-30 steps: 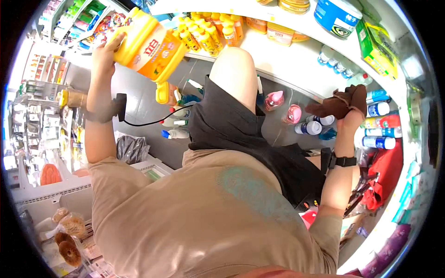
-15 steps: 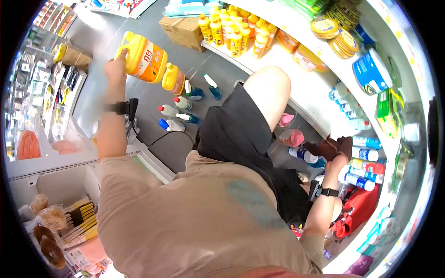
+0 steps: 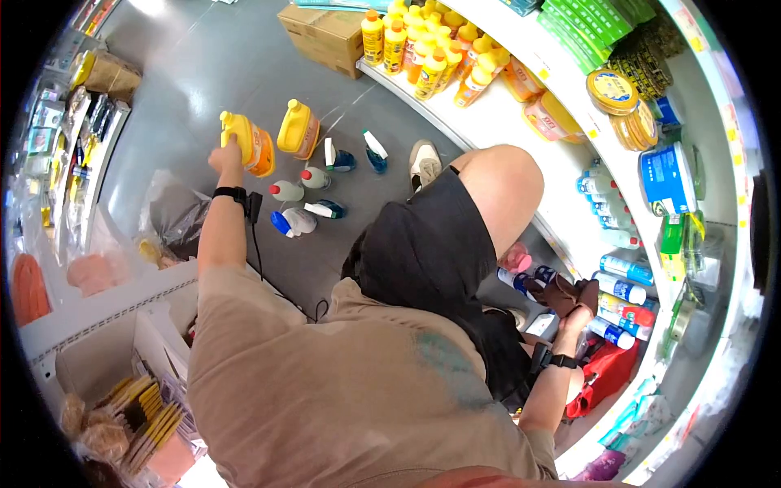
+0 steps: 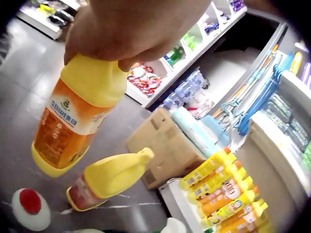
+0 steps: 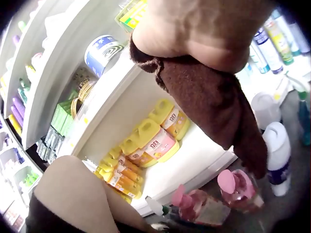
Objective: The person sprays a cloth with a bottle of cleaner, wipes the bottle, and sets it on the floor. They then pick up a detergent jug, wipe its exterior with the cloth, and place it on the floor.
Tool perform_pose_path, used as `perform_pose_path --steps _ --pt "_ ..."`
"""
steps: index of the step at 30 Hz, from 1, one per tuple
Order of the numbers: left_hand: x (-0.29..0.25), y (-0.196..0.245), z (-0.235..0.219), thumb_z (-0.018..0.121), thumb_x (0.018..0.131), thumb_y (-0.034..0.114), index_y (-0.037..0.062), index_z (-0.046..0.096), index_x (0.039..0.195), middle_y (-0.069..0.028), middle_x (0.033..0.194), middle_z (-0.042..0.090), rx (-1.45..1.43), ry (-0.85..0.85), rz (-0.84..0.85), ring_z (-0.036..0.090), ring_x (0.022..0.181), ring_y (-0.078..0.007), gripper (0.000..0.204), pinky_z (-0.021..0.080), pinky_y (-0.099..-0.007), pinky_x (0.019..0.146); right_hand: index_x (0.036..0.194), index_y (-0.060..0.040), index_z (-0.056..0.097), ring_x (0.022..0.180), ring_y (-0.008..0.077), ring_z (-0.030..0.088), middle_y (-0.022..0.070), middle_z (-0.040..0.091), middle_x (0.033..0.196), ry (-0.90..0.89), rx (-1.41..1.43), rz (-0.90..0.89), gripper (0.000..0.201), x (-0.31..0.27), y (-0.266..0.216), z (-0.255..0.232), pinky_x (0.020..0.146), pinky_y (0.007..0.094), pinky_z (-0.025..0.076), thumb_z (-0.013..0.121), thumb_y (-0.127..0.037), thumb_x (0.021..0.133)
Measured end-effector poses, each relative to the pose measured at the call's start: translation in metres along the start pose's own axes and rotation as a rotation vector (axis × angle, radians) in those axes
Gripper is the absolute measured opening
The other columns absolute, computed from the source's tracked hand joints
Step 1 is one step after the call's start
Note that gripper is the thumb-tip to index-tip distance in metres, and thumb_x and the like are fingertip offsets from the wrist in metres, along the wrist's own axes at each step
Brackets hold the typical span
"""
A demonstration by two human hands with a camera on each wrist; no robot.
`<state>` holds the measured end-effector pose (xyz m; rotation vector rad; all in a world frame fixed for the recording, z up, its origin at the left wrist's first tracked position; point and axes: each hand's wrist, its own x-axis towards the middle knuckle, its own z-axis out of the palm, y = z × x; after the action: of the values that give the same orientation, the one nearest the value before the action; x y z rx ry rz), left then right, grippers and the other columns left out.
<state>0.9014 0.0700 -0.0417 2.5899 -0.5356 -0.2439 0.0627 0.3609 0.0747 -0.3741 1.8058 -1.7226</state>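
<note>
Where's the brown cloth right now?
In the right hand, at the head view's right side, the brown cloth is beside the blue-and-white bottles on the shelf.

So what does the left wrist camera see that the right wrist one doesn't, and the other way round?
Only the left wrist view: the left hand gripping a yellow jug, and a cardboard box.
Only the right wrist view: the right hand holding a brown cloth, and a bare knee.
Both: yellow bottles on a shelf.

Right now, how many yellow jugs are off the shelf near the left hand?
2: the held jug, in the left hand, and the standing jug, on the floor to its right.
</note>
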Motion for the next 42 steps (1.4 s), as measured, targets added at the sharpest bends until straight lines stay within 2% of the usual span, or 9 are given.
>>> perform_pose_path --steps 6,15,22,24,28,30,34,38,42 --pt "0.05 -0.095 0.073 0.072 0.079 0.052 -0.0094 0.071 0.097 -0.0288 0.099 0.07 0.094 0.021 0.022 0.068 0.095 -0.0423 0.064 0.051 -0.0472 0.085 0.104 -0.0063 0.065 0.086 0.0165 0.06 0.0023 0.063 0.093 -0.079 0.153 0.075 0.026 -0.012 -0.005 -0.009 0.082 0.0333 0.049 0.061 -0.031 0.099" --pt "0.013 -0.15 0.041 0.069 0.084 0.048 -0.0103 0.07 0.092 -0.0341 0.088 0.066 0.064 -0.093 0.343 0.064 0.089 -0.0493 0.058 0.049 -0.0527 0.083 0.103 -0.009 0.063 0.091 0.0155 0.061 0.003 0.064 0.096 -0.08 0.044 0.059 0.023 -0.011 -0.015 0.014 0.085 0.0334 0.049 0.059 -0.032 0.1" --pt "0.07 -0.149 0.053 0.071 0.081 0.055 -0.0104 0.067 0.106 -0.033 0.105 0.066 0.425 -0.33 0.258 0.065 0.106 -0.0427 0.07 0.05 -0.0479 0.09 0.098 -0.0055 0.065 0.087 0.0171 0.06 0.0046 0.064 0.093 -0.028 0.071 0.054 0.02 -0.003 0.003 0.035 0.081 0.0335 0.049 0.063 -0.026 0.098" --pt "0.141 -0.162 0.087 0.074 0.082 0.047 -0.0133 0.067 0.097 -0.0214 0.093 0.072 0.287 -0.394 0.311 0.07 0.085 -0.0333 0.062 0.053 -0.0445 0.078 0.108 -0.0035 0.067 0.089 0.0182 0.063 0.0068 0.068 0.097 -0.053 0.064 0.054 0.031 0.004 0.0 0.03 0.082 0.0332 0.051 0.065 -0.032 0.097" --pt "0.076 0.017 -0.044 0.067 0.086 0.053 -0.0067 0.064 0.115 -0.0266 0.113 0.067 0.445 -0.498 0.611 0.063 0.112 -0.0386 0.066 0.05 -0.0423 0.093 0.111 0.0006 0.066 0.09 0.0172 0.064 0.0064 0.068 0.1 -0.033 0.097 0.002 0.028 -0.013 -0.044 0.04 0.084 0.0325 0.05 0.068 -0.02 0.093" --pt "0.053 0.09 -0.102 0.064 0.093 0.045 -0.0062 0.06 0.116 -0.0152 0.104 0.067 0.435 -0.528 0.829 0.061 0.094 -0.0248 0.056 0.05 -0.0377 0.084 0.115 0.0013 0.066 0.094 0.018 0.065 0.0078 0.069 0.106 -0.055 0.123 -0.076 0.031 -0.026 -0.066 0.036 0.086 0.0331 0.051 0.068 -0.021 0.093" --pt "-0.066 0.224 -0.215 0.062 0.096 0.037 -0.003 0.06 0.106 -0.0061 0.091 0.063 0.039 -0.676 0.806 0.058 0.087 -0.0162 0.042 0.047 -0.0314 0.08 0.122 0.003 0.062 0.098 0.0197 0.067 0.0095 0.069 0.11 -0.041 0.095 -0.218 0.037 -0.04 -0.095 0.018 0.088 0.0344 0.053 0.068 -0.02 0.093" --pt "-0.241 0.31 -0.302 0.059 0.099 0.026 -0.0026 0.058 0.113 -0.0098 0.101 0.065 0.068 -0.804 1.332 0.061 0.096 -0.0194 0.032 0.046 -0.032 0.089 0.12 0.0032 0.063 0.098 0.0203 0.068 0.0116 0.07 0.109 -0.058 0.138 -0.135 0.036 -0.047 -0.129 0.015 0.085 0.034 0.053 0.067 -0.02 0.094" --pt "-0.388 0.367 -0.386 0.07 0.088 0.044 -0.006 0.058 0.114 -0.0145 0.112 0.063 0.289 -1.176 1.722 0.061 0.103 -0.024 0.058 0.045 -0.036 0.094 0.12 0.0021 0.064 0.092 0.0166 0.068 0.0097 0.071 0.104 -0.173 -0.036 -0.097 0.036 -0.055 -0.172 0.016 0.078 0.0315 0.056 0.065 -0.024 0.095"
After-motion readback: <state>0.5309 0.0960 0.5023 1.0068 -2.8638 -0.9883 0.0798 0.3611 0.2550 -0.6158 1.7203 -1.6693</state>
